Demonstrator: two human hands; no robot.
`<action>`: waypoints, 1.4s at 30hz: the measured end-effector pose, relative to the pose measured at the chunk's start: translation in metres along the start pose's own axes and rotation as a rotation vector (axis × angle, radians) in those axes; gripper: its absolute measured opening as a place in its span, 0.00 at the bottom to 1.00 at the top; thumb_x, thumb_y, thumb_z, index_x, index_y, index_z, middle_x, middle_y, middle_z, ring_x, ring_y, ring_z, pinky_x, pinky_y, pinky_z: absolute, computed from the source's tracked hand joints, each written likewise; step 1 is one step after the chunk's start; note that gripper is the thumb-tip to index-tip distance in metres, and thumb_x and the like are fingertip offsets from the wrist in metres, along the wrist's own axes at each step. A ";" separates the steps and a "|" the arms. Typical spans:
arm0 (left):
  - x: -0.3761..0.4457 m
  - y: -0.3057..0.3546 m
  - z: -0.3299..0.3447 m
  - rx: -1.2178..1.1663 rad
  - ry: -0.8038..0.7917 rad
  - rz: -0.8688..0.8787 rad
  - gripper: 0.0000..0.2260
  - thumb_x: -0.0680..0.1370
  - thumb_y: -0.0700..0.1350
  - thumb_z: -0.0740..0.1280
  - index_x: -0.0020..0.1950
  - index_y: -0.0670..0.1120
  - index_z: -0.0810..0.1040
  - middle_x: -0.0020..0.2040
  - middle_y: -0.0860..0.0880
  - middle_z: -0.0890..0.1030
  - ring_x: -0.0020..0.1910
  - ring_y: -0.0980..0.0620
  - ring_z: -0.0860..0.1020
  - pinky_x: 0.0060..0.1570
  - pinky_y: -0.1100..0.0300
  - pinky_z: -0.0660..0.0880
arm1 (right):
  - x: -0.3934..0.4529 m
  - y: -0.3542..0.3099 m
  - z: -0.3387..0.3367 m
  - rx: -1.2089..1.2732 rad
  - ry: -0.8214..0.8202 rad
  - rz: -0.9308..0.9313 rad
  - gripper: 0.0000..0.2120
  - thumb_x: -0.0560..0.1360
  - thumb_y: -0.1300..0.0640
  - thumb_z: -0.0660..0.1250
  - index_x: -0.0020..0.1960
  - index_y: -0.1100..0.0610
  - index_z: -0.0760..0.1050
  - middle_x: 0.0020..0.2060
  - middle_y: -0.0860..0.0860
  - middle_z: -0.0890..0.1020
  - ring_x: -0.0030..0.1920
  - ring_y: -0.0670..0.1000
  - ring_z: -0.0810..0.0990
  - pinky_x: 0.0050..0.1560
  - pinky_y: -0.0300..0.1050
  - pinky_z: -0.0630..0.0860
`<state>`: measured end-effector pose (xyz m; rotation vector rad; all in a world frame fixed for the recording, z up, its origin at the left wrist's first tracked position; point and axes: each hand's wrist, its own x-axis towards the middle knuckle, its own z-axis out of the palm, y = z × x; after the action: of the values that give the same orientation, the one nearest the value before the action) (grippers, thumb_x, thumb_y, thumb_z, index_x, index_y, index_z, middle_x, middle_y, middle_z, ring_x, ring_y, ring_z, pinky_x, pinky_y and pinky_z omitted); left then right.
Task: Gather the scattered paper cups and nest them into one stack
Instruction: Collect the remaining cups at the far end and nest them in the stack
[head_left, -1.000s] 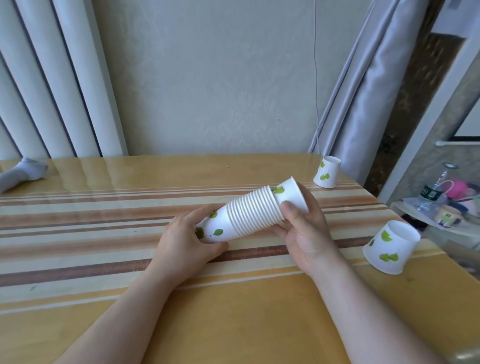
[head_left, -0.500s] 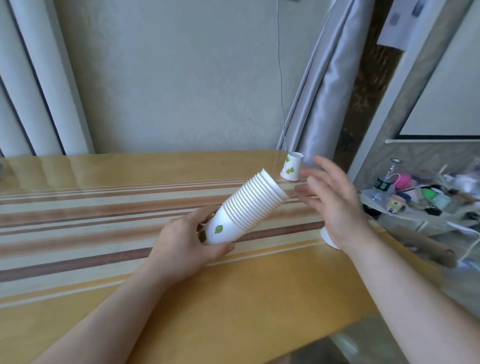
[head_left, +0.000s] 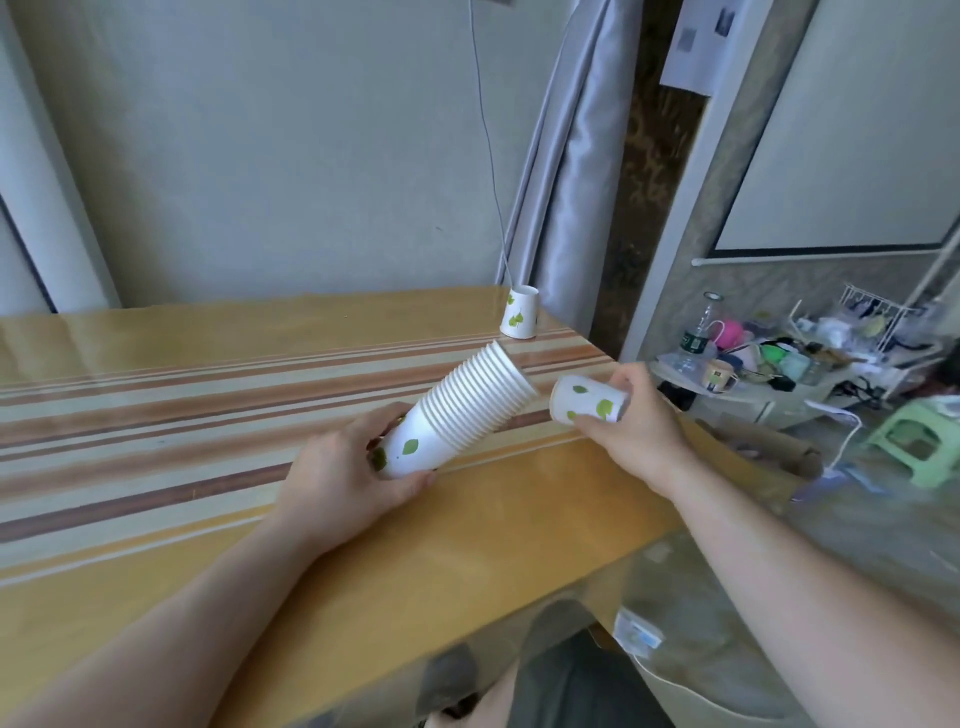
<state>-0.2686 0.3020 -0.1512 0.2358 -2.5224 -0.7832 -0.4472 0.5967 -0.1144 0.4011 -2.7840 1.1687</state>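
Note:
My left hand (head_left: 343, 478) grips the closed end of a long stack of nested white paper cups with green leaf prints (head_left: 457, 410). The stack slants up to the right above the table, its open mouth facing my right hand. My right hand (head_left: 631, 423) holds a single leaf-print cup (head_left: 587, 400) on its side, just right of the stack's mouth and a small gap from it. Another cup (head_left: 519, 312) stands upside down at the table's far right corner.
The table (head_left: 208, 374) has a yellow top with brown and cream stripes. Grey curtains (head_left: 566, 156) hang behind the far corner. To the right, off the table's edge, are a low cluttered shelf (head_left: 753, 364) and a green stool (head_left: 914, 441).
My right hand, open and reaching right half a second ago, now holds the cup that stood near the table's right edge and has brought it to the stack's mouth. The view has turned right.

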 end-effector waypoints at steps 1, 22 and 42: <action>0.000 0.000 0.000 -0.006 0.001 -0.005 0.33 0.68 0.61 0.80 0.72 0.61 0.78 0.53 0.61 0.86 0.50 0.53 0.85 0.50 0.56 0.79 | -0.004 -0.001 0.005 0.024 -0.009 0.023 0.22 0.72 0.49 0.79 0.53 0.47 0.66 0.52 0.50 0.80 0.48 0.57 0.81 0.42 0.52 0.76; 0.003 -0.006 -0.008 -0.087 0.032 -0.082 0.32 0.68 0.59 0.82 0.71 0.63 0.78 0.52 0.61 0.86 0.53 0.55 0.83 0.56 0.53 0.80 | -0.005 -0.097 0.032 1.164 -0.166 0.045 0.28 0.78 0.67 0.73 0.71 0.46 0.70 0.67 0.55 0.82 0.68 0.61 0.83 0.67 0.66 0.80; 0.026 -0.040 -0.021 -0.140 0.260 -0.304 0.32 0.69 0.59 0.81 0.71 0.63 0.76 0.53 0.66 0.83 0.54 0.57 0.81 0.47 0.55 0.75 | 0.112 -0.033 0.104 0.165 -0.033 -0.017 0.32 0.75 0.58 0.70 0.77 0.44 0.69 0.67 0.51 0.77 0.60 0.53 0.80 0.56 0.51 0.80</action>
<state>-0.2801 0.2515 -0.1488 0.6405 -2.2035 -0.9714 -0.5440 0.4771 -0.1437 0.4606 -2.7140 1.4062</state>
